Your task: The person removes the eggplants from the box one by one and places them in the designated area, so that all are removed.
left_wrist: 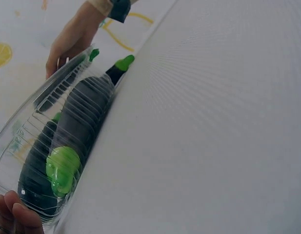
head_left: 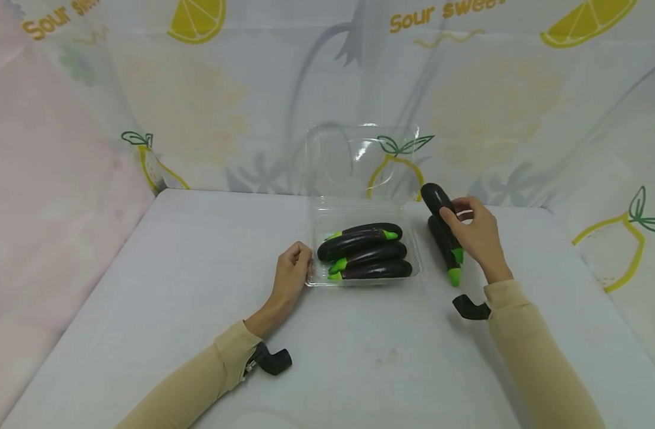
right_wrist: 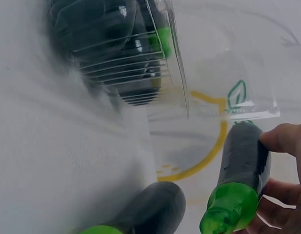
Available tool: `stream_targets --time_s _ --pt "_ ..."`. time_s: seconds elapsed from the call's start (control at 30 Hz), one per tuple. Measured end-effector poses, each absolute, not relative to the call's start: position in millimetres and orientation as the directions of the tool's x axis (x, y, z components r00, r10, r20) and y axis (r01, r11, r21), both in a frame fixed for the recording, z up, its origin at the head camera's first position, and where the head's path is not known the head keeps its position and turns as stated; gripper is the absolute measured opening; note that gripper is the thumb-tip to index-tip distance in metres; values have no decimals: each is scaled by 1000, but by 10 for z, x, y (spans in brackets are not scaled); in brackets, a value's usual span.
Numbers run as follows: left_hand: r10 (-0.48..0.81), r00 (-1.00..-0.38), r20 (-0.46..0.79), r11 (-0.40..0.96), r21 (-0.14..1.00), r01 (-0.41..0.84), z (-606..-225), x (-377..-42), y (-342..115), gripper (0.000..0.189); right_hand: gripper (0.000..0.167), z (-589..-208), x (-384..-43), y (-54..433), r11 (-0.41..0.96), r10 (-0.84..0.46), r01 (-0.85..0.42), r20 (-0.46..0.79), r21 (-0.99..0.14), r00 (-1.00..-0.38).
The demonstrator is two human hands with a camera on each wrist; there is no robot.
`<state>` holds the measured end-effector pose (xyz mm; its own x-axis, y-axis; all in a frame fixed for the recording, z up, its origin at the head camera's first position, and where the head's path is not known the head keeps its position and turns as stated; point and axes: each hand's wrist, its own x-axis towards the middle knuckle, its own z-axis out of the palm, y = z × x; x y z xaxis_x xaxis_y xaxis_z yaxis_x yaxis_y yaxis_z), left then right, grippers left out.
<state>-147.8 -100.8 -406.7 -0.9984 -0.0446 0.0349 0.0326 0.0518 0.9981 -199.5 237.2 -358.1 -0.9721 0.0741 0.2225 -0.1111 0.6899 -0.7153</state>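
A clear plastic clamshell container [head_left: 366, 283] stands on the table with several dark eggplants [head_left: 378, 270] with green stems lying crosswise in it. My left hand [head_left: 292, 271] grips its near left edge; the fingertips [left_wrist: 26, 214] show at the rim in the left wrist view. To the right of the container, my right hand [head_left: 479, 235] pinches one eggplant [right_wrist: 244, 153] between thumb and fingers, its green stem toward me. A further eggplant [head_left: 439, 238] lies on the table beneath it, partly covered by the held one in the head view.
The container's transparent lid [head_left: 333, 158] stands raised at the back, against a printed lemon curtain [head_left: 199, 101]. White cloth covers the table [head_left: 199, 238]. Black wrist mounts [head_left: 274, 361] stick out from both sleeves.
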Motion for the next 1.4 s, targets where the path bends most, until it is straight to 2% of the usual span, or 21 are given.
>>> stream_targets --time_s 0.4,0.63,0.97,1.2,1.4 --pt "-50 -998 41 64 997 38 -4067 -1476 -1005 21 54 -3698 -1933 2615 667 191 -3 175 -745 -966" --pt "-51 -998 35 56 998 32 -4077 -1473 -1009 21 59 -3766 -1911 2737 644 278 99 112 -758 -954" --pt "-37 -999 31 23 999 30 -4080 -1488 -1011 21 64 -3817 -1903 2836 686 265 146 58 -713 -963" --pt "-64 -996 61 33 998 59 -4351 -1622 -1034 22 67 -3836 -1903 2885 715 240 168 13 -679 -971" --pt "-39 -999 14 20 1000 13 -4231 -1573 -1034 22 69 -3886 -1887 2924 731 227 180 -15 -659 -974"
